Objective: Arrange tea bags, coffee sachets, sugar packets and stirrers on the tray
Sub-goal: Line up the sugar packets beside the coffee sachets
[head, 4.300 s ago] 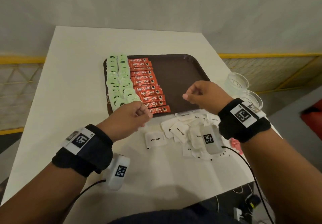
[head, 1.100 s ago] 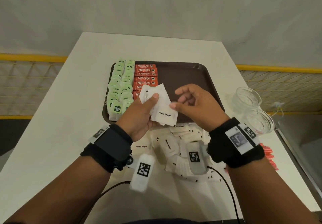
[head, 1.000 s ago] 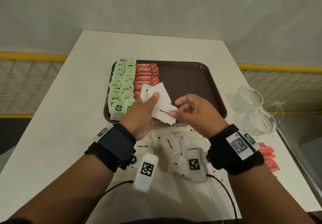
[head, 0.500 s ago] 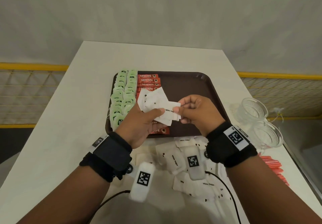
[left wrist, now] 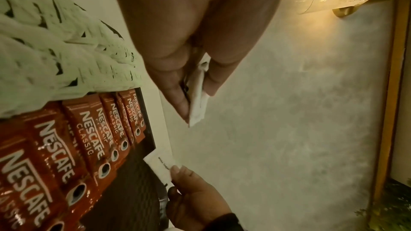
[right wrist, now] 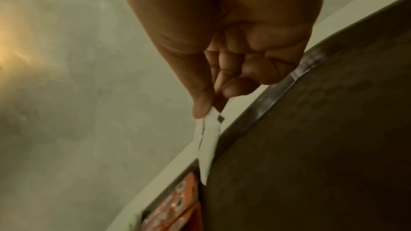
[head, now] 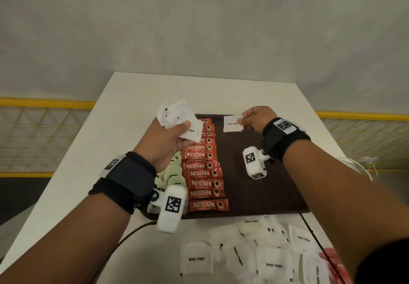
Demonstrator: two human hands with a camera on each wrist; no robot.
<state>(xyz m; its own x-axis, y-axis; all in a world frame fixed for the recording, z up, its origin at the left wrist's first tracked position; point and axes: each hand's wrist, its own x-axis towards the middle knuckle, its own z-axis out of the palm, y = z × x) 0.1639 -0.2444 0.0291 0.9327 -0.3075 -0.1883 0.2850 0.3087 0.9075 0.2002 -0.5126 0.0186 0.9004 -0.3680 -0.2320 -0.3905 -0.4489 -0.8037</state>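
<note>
A dark brown tray carries a column of green tea bags and, beside it, a column of red coffee sachets. My left hand grips a bunch of white sugar packets above the tray's far left; the same bunch is pinched edge-on in the left wrist view. My right hand pinches a single white sugar packet over the tray's far edge, right of the sachets. That packet hangs from thumb and finger in the right wrist view.
A heap of loose white sugar packets lies on the white table in front of the tray. Red items lie at the near right. A clear glass cup peeks out behind my right forearm. A wall stands behind the table.
My right hand has pulled one sugar packet from the bunch and carried it right and away, over the tray's far edge. My left hand has risen with the remaining packets.
</note>
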